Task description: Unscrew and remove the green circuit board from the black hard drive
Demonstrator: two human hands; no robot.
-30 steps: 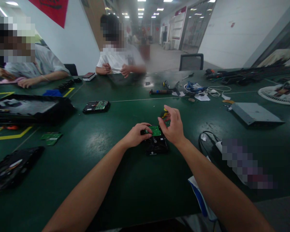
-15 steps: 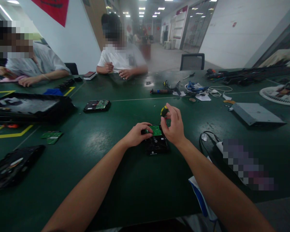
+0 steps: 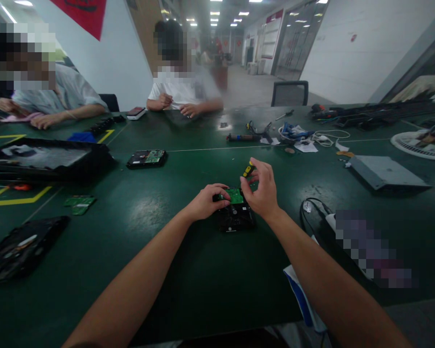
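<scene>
The green tabletop stretched across a lit room. Both forearms reached forward, converging; the left hand, palm down, gripped the left edge of a black drive, thumb over its green board. The raised right hand pinched a yellow-and-black handle. The drive lay flat before the wearer, long axis pointing away, board end farthest; the handle slanted up rightward.
</scene>
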